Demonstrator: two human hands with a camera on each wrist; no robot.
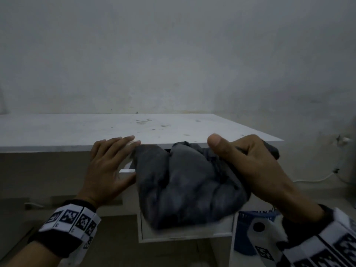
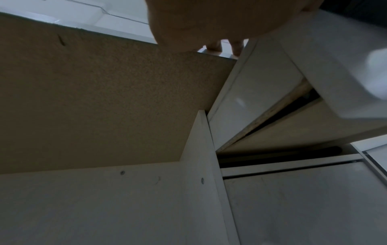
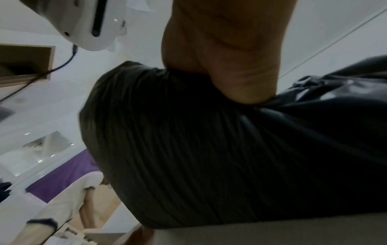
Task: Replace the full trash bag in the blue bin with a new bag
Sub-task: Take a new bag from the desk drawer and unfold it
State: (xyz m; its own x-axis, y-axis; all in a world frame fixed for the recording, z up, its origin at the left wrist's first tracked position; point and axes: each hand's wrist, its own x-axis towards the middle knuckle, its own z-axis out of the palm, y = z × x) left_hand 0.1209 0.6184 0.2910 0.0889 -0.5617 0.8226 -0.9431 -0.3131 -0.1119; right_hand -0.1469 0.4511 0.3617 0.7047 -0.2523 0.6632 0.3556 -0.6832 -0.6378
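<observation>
Two hands are in view in front of a white counter (image 1: 81, 130). The right hand (image 1: 256, 170) has its fingers and thumb curled round the gathered neck of a bulging dark trash bag (image 1: 185, 182); the right wrist view shows the plastic bunched under the palm and stretched in pleats below. The bag hangs in front of an open white drawer (image 1: 185, 236) under the counter edge, and it is clear of the blue bin (image 1: 248, 228), whose perforated rim shows low on the right, partly behind the right wrist. The left hand (image 1: 109, 168) is flat, fingers straight and released, resting at the counter edge just beside the bag and holding nothing.

Judging from this, the first part looks done: the full bag is out of the bin and closed in a fist. Whether its neck is knotted cannot be told. Left to do, as far as these pictures show: set the full bag aside, find a new bag, which is not visible anywhere, perhaps in the drawer, though its inside is hidden, and line the bin.
</observation>
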